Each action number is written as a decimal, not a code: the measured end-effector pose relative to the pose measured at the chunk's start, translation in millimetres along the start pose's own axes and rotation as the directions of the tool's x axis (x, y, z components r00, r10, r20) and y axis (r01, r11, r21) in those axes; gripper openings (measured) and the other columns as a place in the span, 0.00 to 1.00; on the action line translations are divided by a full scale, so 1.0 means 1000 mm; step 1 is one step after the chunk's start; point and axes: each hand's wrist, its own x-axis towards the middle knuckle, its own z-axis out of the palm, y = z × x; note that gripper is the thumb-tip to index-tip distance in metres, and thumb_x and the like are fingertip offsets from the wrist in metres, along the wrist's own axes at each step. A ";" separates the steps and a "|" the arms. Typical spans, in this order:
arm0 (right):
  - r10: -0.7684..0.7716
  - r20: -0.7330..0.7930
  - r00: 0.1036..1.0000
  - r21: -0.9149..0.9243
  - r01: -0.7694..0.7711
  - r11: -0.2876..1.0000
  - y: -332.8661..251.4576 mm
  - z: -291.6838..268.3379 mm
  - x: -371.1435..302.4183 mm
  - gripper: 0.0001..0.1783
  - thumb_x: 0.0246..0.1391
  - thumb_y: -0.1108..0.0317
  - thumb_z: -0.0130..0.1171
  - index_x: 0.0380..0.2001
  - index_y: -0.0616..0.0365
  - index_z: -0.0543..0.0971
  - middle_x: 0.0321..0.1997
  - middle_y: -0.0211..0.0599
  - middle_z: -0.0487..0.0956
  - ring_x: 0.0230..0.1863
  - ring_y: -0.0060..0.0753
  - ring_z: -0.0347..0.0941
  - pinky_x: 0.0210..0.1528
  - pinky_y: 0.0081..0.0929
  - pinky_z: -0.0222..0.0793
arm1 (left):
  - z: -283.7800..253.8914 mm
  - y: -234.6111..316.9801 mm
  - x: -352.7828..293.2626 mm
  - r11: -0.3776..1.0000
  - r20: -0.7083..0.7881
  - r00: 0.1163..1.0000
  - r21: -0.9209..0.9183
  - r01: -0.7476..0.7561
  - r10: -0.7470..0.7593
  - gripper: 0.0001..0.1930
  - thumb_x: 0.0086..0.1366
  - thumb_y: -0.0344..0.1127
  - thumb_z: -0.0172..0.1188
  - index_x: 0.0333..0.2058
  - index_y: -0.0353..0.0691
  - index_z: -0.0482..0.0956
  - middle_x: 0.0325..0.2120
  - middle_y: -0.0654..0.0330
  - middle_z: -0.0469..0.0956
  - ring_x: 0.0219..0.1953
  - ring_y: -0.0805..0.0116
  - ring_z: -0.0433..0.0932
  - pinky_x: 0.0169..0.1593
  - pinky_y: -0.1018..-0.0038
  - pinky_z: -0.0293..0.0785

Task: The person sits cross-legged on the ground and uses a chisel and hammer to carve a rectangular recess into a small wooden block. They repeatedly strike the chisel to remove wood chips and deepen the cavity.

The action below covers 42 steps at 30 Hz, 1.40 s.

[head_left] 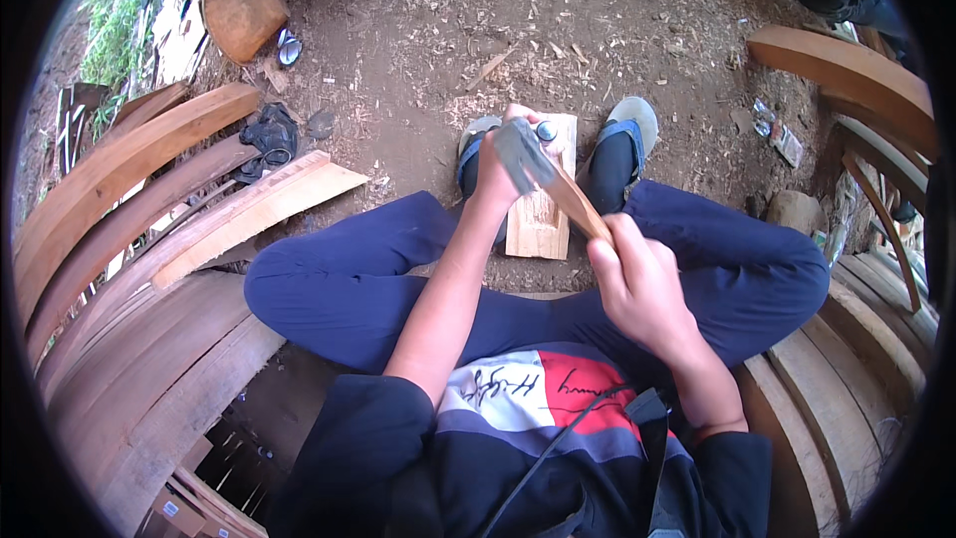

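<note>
I sit with knees apart over bare dirt. A pale wooden block (pixel 543 224) stands on the ground between my sandalled feet. My left hand (pixel 496 169) grips the block's upper left edge. My right hand (pixel 637 284) is closed around the wooden handle of a hatchet (pixel 558 184), whose grey metal head (pixel 518 154) hangs just above the block, close to my left hand. A small round dark object (pixel 547 131) rests at the block's top.
Curved wooden planks (pixel 129 169) are stacked to my left, and more curved planks (pixel 846 65) at right. A round wooden stump (pixel 244 12) sits at upper left, with a dark cloth bundle (pixel 271 134) nearby. Wood chips litter the dirt (pixel 478 30).
</note>
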 end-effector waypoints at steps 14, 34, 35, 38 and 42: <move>-0.105 -0.171 0.980 -0.015 0.104 0.995 0.018 0.015 -0.007 0.16 0.63 0.58 0.52 0.38 0.63 0.72 0.23 0.53 0.76 0.27 0.59 0.77 0.27 0.47 0.70 | 0.003 -0.022 -0.001 0.986 -0.001 0.986 -0.009 0.164 -0.164 0.22 0.53 0.34 0.69 0.39 0.39 0.64 0.28 0.50 0.81 0.33 0.51 0.83 0.36 0.63 0.77; 0.335 -0.265 0.904 0.714 -0.050 0.698 0.044 0.011 -0.023 0.18 0.71 0.55 0.39 0.38 0.58 0.69 0.17 0.22 0.64 0.14 0.11 0.58 0.15 0.14 0.54 | 0.040 -0.021 0.028 0.944 -0.145 0.988 -0.330 -0.005 -0.045 0.11 0.65 0.34 0.62 0.25 0.40 0.73 0.16 0.66 0.74 0.17 0.79 0.71 0.22 0.80 0.66; 0.326 -0.251 0.911 0.723 -0.046 0.689 0.044 0.011 -0.023 0.18 0.71 0.55 0.40 0.38 0.58 0.69 0.17 0.21 0.65 0.15 0.11 0.58 0.17 0.15 0.55 | 0.040 -0.016 0.036 0.921 -0.098 0.984 -0.377 0.100 -0.147 0.11 0.65 0.34 0.63 0.25 0.41 0.73 0.16 0.66 0.74 0.16 0.79 0.71 0.22 0.80 0.66; 0.311 -0.208 0.927 0.733 -0.063 0.677 0.043 0.014 -0.022 0.17 0.71 0.55 0.42 0.38 0.59 0.70 0.17 0.21 0.65 0.17 0.11 0.58 0.19 0.16 0.56 | 0.026 -0.014 0.085 0.824 -0.009 0.904 -0.416 0.384 -0.426 0.11 0.64 0.40 0.65 0.26 0.44 0.73 0.16 0.67 0.73 0.18 0.76 0.74 0.24 0.78 0.69; 0.338 -0.136 0.931 0.708 -0.147 0.691 0.042 0.012 -0.025 0.16 0.70 0.57 0.44 0.36 0.59 0.71 0.18 0.21 0.66 0.20 0.11 0.59 0.22 0.17 0.58 | 0.008 -0.028 0.115 0.729 0.143 0.762 -0.227 0.646 -0.631 0.13 0.62 0.44 0.66 0.34 0.44 0.73 0.24 0.64 0.77 0.28 0.72 0.80 0.32 0.69 0.76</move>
